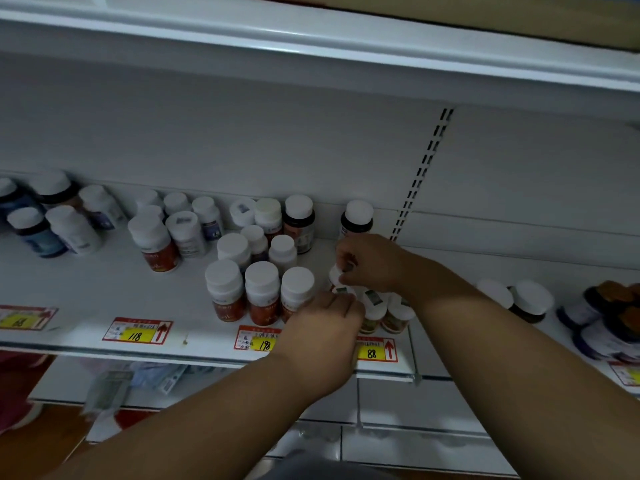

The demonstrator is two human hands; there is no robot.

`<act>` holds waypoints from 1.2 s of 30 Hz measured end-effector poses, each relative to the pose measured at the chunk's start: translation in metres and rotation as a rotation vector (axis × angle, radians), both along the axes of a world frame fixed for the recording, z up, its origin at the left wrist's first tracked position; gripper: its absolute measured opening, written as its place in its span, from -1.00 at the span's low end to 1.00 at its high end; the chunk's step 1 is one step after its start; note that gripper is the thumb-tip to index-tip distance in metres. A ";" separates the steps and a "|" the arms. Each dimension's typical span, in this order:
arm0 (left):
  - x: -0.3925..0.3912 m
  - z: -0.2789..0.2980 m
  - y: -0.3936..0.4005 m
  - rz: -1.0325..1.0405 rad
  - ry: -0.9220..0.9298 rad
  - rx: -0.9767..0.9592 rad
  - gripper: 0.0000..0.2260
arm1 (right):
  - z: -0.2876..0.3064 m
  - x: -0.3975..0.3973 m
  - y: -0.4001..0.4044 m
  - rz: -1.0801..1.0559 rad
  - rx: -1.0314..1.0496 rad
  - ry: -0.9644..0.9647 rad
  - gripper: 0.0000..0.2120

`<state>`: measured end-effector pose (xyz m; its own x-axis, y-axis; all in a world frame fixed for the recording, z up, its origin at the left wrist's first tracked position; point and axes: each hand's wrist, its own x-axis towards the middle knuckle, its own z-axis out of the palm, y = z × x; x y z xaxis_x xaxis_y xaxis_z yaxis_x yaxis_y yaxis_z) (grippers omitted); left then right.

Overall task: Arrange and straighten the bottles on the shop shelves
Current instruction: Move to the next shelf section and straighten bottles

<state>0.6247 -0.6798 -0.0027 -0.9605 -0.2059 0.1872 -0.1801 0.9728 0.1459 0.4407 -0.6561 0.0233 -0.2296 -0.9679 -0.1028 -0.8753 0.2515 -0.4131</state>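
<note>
A white shop shelf carries many white-capped supplement bottles. Three orange-labelled bottles stand in a front row near the middle. Just right of them is a cluster of small white-capped bottles above the "88" price tag. My right hand is closed on one small bottle of that cluster, lifted and tilted. My left hand is closed around another small bottle at the front of the cluster; the hand hides most of it. A dark bottle stands behind my right hand.
More bottles stand loosely at the left and at the far right. Price tags line the shelf's front edge. A slotted upright divides the back wall. Another shelf hangs overhead; lower shelves hold packets.
</note>
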 end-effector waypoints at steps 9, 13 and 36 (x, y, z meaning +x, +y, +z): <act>0.002 0.001 0.000 -0.007 -0.007 -0.013 -0.76 | 0.002 0.002 -0.006 0.072 0.064 0.072 -0.92; 0.002 0.000 0.000 -0.031 -0.025 -0.054 -0.72 | 0.006 -0.012 -0.012 -0.098 -0.096 0.120 -0.90; -0.025 0.024 0.003 -0.059 0.230 0.144 -0.83 | 0.048 -0.038 0.043 -0.626 -0.367 0.000 -0.54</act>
<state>0.5999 -0.6765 0.0215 -0.9072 -0.1910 0.3747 -0.0695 0.9468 0.3143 0.4026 -0.6135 0.0713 -0.7518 -0.6271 0.2038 -0.6127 0.5502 -0.5673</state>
